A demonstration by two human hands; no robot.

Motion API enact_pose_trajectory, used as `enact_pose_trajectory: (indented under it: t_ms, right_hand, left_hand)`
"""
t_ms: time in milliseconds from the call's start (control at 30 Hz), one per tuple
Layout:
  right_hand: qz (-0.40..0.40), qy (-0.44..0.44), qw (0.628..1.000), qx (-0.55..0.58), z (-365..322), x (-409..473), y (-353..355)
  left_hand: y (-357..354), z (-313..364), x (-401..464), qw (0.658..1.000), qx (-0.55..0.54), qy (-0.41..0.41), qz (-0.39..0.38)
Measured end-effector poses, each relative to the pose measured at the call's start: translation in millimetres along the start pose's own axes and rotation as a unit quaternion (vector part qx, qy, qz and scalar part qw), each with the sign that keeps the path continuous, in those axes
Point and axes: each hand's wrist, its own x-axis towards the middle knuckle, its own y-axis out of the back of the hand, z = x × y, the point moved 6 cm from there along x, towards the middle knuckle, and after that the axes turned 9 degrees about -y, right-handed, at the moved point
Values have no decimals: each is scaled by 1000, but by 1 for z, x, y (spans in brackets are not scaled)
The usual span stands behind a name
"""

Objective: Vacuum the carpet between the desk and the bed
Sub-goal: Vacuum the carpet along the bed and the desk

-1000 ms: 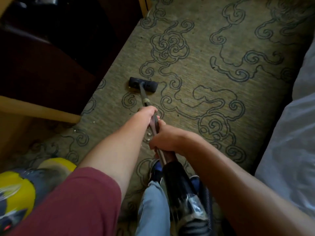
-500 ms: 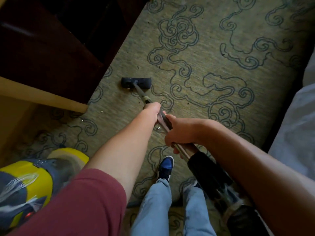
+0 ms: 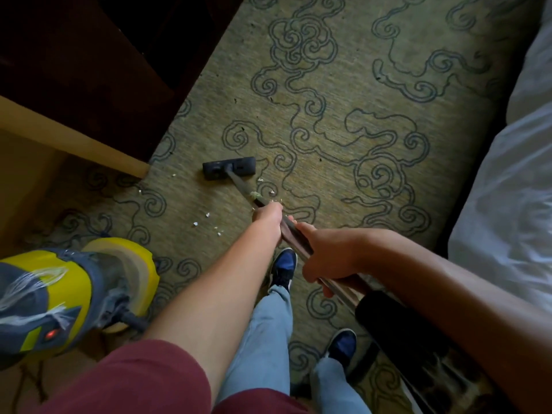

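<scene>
Two hands on one tool: left hand (image 3: pixel 268 217) and right hand (image 3: pixel 327 259) both grip the metal wand (image 3: pixel 286 231) of the vacuum.
Fingers, left: wrapped closed around the wand, the forward grip, nearer the nozzle.
Fingers, right: curled closed around the wand further back, just ahead of the black hose cuff (image 3: pixel 388 318).
Nozzle (image 3: pixel 229 168): flat on the carpet (image 3: pixel 343 121), at about 11 o'clock from the left hand, near the desk corner (image 3: pixel 136 168) but apart from it.
Wand long axis: runs from 5 o'clock at the right hand to 11 o'clock at the nozzle.
Nozzle long axis: lies roughly 9 to 3 o'clock, crosswise to the wand; its leading edge faces 12 o'clock.
Crumbs (image 3: pixel 209 222): pale bits scattered on the carpet at 7 to 9 o'clock from the left hand, and a few beside the wand at 12 o'clock; all lie behind the nozzle, toward the person.
Canister (image 3: pixel 74 288): yellow and grey, at 8 o'clock, well apart from the nozzle.
Bed (image 3: pixel 507 189): along the 3 o'clock side.
Judgement: next stroke likely needs a pull back along the wand axis, so the nozzle passes over the crumbs.
</scene>
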Motion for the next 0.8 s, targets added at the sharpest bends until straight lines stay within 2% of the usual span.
enact_pose_trajectory:
  t_ms: [100, 233, 467, 567, 800]
  right_hand:
    - [-25, -7, 999, 22, 26, -14, -42]
    - [-5, -15, 1000, -25, 70, -37, -91]
    - [0, -34, 997, -76, 152, -90, -155]
    - [4, -40, 995, -89, 182, -110, -177]
    - [-19, -58, 996, -67, 220, -130, -197]
  left_hand:
    - [-16, -45, -18, 999, -12, 2, -31]
    - [-50, -106, -48, 998, -11, 2, -54]
    - [-113, -189, -117, 994, -75, 10, -82]
    - [-135, -217, -146, 983, -150, 38, -97]
    - [-161, -246, -182, 980, -183, 44, -72]
